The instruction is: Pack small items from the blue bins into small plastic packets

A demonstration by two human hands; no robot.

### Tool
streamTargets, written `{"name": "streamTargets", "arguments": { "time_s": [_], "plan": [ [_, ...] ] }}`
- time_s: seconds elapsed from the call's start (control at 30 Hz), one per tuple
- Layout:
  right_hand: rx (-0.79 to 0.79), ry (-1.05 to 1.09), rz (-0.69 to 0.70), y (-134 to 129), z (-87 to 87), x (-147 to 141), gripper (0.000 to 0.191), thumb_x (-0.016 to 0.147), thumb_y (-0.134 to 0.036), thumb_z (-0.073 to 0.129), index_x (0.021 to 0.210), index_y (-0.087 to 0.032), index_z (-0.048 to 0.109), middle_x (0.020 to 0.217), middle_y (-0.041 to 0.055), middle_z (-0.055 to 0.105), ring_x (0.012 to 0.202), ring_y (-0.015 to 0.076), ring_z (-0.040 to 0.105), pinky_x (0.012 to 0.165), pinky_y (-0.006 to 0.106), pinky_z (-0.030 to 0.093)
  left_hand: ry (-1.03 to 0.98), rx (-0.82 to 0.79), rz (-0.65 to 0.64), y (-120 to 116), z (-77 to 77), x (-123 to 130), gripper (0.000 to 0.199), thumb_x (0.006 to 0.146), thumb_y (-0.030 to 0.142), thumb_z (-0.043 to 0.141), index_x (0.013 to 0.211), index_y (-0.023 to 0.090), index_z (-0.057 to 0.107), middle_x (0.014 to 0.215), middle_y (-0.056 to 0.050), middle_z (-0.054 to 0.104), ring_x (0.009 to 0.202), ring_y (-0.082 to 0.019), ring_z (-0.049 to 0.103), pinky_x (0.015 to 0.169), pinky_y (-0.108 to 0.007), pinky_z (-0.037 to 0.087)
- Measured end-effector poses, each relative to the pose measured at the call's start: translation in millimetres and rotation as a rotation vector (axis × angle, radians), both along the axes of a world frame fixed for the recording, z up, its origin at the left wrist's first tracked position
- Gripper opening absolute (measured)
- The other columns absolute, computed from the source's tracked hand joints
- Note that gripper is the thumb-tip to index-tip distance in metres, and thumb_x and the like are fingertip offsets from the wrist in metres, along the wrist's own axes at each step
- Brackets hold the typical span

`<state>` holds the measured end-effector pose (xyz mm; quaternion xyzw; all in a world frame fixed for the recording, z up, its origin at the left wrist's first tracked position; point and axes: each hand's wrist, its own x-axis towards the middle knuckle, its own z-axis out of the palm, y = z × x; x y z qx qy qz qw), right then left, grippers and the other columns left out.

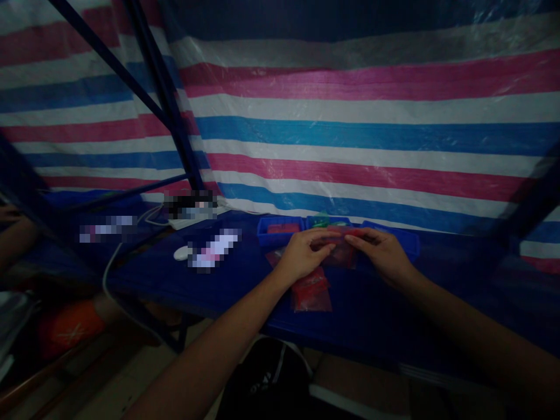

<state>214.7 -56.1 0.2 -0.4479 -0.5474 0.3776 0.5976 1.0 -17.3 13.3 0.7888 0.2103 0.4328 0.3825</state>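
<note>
Between my hands is a small clear plastic bag with a red tint [345, 256], held up just in front of the blue bins. My left hand [304, 254] has its fingers and thumb closed at the bag's left side. At its upper right corner, my right hand [387, 254] pinches the bag between thumb and fingers. Below my left hand, several red plastic bags [311, 294] lie overlapping on the blue table [245, 286]. What is inside the held bag is too dim to make out.
Behind my hands stand a left blue bin [265, 238] with red bags, a middle bin with green items [322, 220], and a right blue bin [409, 240]. A white mouse-like object [182, 253] and a cable [107, 271] lie left. Another person's arm [15, 239] shows far left.
</note>
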Motion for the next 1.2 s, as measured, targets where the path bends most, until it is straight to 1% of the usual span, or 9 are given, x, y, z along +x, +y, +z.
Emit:
{"name": "streamTargets", "arguments": {
  "time_s": [0.13, 0.3, 0.43, 0.6, 0.77, 0.9, 1.07, 1.13, 1.2],
  "plan": [
    [0.027, -0.016, -0.031, 0.8, -0.5, -0.2, 0.034, 0.075, -0.048, 0.085, 0.096, -0.023, 0.077, 0.098, 0.0055, 0.079, 0.093, 0.0246, 0.074, 0.095, 0.044, 0.057, 0.058, -0.052, 0.002, 0.9, -3.1, 1.4, 0.028, 0.092, 0.022, 0.067, 0.118, 0.017, 0.075, 0.119, -0.011, 0.075, 0.104, -0.021, 0.073, 0.098, -0.038, 0.058],
    [0.133, -0.130, 0.009, -5.3, 6.0, -2.1, 0.057, 0.084, -0.046, 0.077, 0.137, -0.032, 0.062, 0.119, 0.0043, 0.076, 0.113, 0.0254, 0.071, 0.104, 0.044, 0.054, 0.008, -0.115, 0.030, 5.5, -7.5, 0.9, 0.031, 0.091, 0.017, 0.065, 0.121, 0.014, 0.072, 0.121, -0.013, 0.074, 0.106, -0.022, 0.073, 0.097, -0.038, 0.058],
    [0.169, -0.337, 0.085, -11.7, 10.8, -3.6, 0.036, 0.093, -0.047, 0.066, 0.125, -0.032, 0.072, 0.129, 0.0034, 0.073, 0.124, 0.0281, 0.065, 0.111, 0.048, 0.048, -0.048, -0.170, 0.014, 11.8, -10.4, 1.2, 0.028, 0.089, 0.020, 0.068, 0.116, 0.013, 0.072, 0.115, -0.013, 0.076, 0.099, -0.021, 0.074, 0.095, -0.038, 0.059],
    [0.135, -0.398, 0.167, -14.3, 12.5, -3.2, 0.038, 0.096, -0.047, 0.062, 0.131, -0.033, 0.069, 0.136, 0.0027, 0.069, 0.127, 0.0281, 0.064, 0.109, 0.049, 0.051, -0.058, -0.167, -0.011, 15.9, -11.6, 0.5, 0.024, 0.089, 0.022, 0.069, 0.111, 0.013, 0.072, 0.109, -0.012, 0.077, 0.094, -0.021, 0.075, 0.089, -0.035, 0.059],
    [0.290, -0.616, 0.029, -14.4, 9.5, -0.4, 0.041, 0.096, -0.045, 0.063, 0.136, -0.034, 0.066, 0.141, 0.0023, 0.066, 0.131, 0.0294, 0.060, 0.115, 0.053, 0.044, 0.112, 0.053, 0.127, 11.9, -7.1, -3.9, 0.015, 0.088, 0.022, 0.069, 0.101, 0.017, 0.076, 0.107, -0.009, 0.076, 0.098, -0.020, 0.072, 0.093, -0.035, 0.056],
    [0.310, -0.814, 0.075, -12.9, 4.5, -1.0, 0.044, 0.094, -0.045, 0.065, 0.137, -0.034, 0.065, 0.137, 0.0020, 0.068, 0.125, 0.0304, 0.065, 0.110, 0.052, 0.049, 0.201, 0.186, 0.205, 9.9, -4.7, -6.6, 0.012, 0.085, 0.015, 0.069, 0.092, 0.019, 0.078, 0.110, -0.007, 0.076, 0.107, -0.022, 0.069, 0.101, -0.037, 0.052],
    [0.308, -0.769, 0.036, -14.9, 8.6, -2.9, 0.043, 0.097, -0.044, 0.062, 0.139, -0.036, 0.062, 0.137, 0.0006, 0.068, 0.125, 0.0280, 0.065, 0.110, 0.050, 0.049, 0.223, 0.206, 0.195, 8.0, -3.1, -7.4, 0.015, 0.085, 0.013, 0.068, 0.094, 0.020, 0.078, 0.118, -0.007, 0.075, 0.118, -0.023, 0.066, 0.108, -0.039, 0.047],
    [0.306, -0.724, 0.059, -17.5, 12.0, -3.2, 0.044, 0.097, -0.044, 0.062, 0.140, -0.036, 0.061, 0.139, 0.0002, 0.067, 0.127, 0.0276, 0.063, 0.111, 0.050, 0.048, 0.217, 0.221, 0.149, 6.7, -2.1, -7.0, 0.016, 0.085, 0.016, 0.071, 0.099, 0.021, 0.079, 0.120, -0.007, 0.074, 0.125, -0.025, 0.063, 0.112, -0.041, 0.044],
    [0.289, -0.672, 0.110, -20.0, 13.9, -3.8, 0.046, 0.096, -0.044, 0.063, 0.141, -0.036, 0.061, 0.140, 0.0006, 0.066, 0.129, 0.0277, 0.062, 0.112, 0.050, 0.047, 0.205, 0.180, 0.058, 5.9, -1.8, -5.9, 0.019, 0.088, 0.023, 0.071, 0.105, 0.020, 0.078, 0.119, -0.008, 0.075, 0.121, -0.025, 0.065, 0.109, -0.041, 0.047]
  ]
}}
